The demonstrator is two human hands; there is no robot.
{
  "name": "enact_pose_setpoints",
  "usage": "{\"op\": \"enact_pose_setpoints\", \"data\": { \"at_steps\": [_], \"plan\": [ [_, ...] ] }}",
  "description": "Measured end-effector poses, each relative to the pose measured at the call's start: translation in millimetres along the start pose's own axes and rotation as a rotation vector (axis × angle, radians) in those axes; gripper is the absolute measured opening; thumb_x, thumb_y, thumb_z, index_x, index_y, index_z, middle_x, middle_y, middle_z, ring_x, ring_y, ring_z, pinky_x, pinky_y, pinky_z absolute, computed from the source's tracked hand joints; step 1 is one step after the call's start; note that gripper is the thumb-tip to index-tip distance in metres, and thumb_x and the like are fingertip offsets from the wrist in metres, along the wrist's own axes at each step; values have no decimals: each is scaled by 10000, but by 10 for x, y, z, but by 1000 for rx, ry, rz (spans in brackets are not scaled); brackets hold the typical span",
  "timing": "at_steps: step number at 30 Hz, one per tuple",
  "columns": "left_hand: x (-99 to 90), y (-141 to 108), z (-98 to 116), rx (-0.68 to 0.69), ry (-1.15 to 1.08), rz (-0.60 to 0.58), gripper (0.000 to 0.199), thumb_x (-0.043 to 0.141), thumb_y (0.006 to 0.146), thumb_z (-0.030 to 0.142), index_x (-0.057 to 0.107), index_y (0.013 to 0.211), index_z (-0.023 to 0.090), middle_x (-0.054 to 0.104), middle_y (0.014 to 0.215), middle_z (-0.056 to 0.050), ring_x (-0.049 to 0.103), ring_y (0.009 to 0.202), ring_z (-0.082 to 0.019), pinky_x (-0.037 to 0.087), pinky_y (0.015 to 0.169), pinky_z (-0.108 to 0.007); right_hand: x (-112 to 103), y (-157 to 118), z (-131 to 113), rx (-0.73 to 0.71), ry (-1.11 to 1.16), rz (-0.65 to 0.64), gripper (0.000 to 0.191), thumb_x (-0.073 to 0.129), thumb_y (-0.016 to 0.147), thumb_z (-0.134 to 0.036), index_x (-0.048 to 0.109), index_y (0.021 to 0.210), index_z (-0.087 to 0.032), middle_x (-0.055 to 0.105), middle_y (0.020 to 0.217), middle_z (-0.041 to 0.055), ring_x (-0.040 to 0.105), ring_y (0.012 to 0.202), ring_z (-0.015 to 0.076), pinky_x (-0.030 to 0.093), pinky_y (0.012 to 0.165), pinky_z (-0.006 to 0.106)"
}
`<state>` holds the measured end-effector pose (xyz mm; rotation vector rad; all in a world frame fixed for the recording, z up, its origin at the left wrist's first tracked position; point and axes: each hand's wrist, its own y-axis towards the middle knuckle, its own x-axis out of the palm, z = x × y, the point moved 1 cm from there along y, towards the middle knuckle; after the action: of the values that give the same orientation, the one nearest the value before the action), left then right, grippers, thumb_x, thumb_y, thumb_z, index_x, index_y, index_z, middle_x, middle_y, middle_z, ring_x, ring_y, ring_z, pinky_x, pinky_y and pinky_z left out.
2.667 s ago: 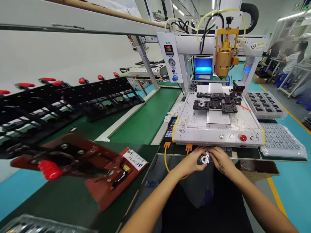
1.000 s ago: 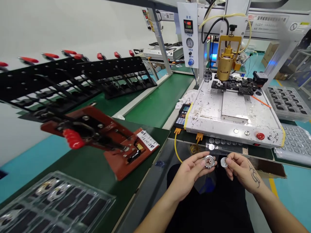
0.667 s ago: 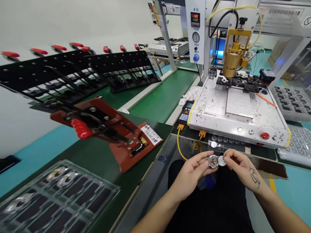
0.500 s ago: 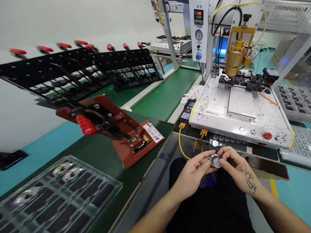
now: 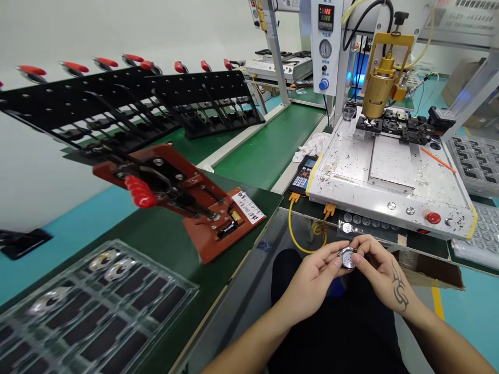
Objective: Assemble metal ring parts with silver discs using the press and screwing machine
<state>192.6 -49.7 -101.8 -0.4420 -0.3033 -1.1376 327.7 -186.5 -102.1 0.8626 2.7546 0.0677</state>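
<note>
Over my lap, my left hand (image 5: 312, 275) grips a small round silver metal part (image 5: 346, 257) from the left. My right hand (image 5: 380, 267) meets it from the right, its fingertips pressing a small pale disc onto the part's face. The disc is mostly hidden by my fingers. Both hands hover just in front of the bench edge, below the white dispensing machine (image 5: 390, 171).
A red toggle-clamp fixture (image 5: 183, 195) sits on the green bench to my left. A clear tray (image 5: 93, 306) with silver parts lies nearer. Black racks (image 5: 128, 109) line the green conveyor (image 5: 265, 145). The gold dispensing head (image 5: 377, 85) stands over black jigs. More trays (image 5: 473, 166) lie at right.
My right hand brought the small disc from apart onto the silver part held in my left hand. The view shifted left and down; the machine's jig plate slid back under the gold head.
</note>
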Motion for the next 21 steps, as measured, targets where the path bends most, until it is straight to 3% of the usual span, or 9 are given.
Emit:
{"op": "enact_pose_setpoints", "data": {
  "at_steps": [8, 15, 18, 21],
  "plan": [
    [54, -15, -18, 18, 41, 21, 493, 756, 977, 447, 713, 1384, 173, 740, 1342, -150, 735, 1198, -292, 590, 1099, -452, 39, -35, 3, -16, -69, 56, 248, 593, 1085, -385, 609, 911, -209, 637, 1138, 96, 622, 1041, 225, 516, 900, 348],
    [55, -9, -149, 81, 199, 75, 417, 720, 990, 376, 704, 1359, 181, 768, 1276, -135, 755, 1170, -279, 591, 1086, -423, 45, -40, 61, -172, -328, 110, 220, 612, 1060, -317, 514, 889, -220, 591, 1039, 92, 595, 965, 234, 516, 832, 381],
    [16, -7, -111, 105, 309, 31, 398, 644, 1028, 355, 668, 1383, 176, 757, 1301, -144, 752, 1179, -277, 587, 1073, -405, 9, -34, 123, -194, -434, 112, 156, 657, 1044, -338, 555, 1028, -222, 587, 1078, 100, 593, 997, 247, 522, 868, 401],
    [-50, -16, 50, 124, 583, -51, 483, 559, 1064, 309, 539, 1535, 199, 752, 1316, -136, 734, 1211, -279, 570, 1056, -400, 8, -2, 131, -272, -439, -31, 148, 578, 1089, -290, 612, 1221, -231, 595, 1182, 118, 604, 1099, 246, 530, 952, 395]
  ]
}}
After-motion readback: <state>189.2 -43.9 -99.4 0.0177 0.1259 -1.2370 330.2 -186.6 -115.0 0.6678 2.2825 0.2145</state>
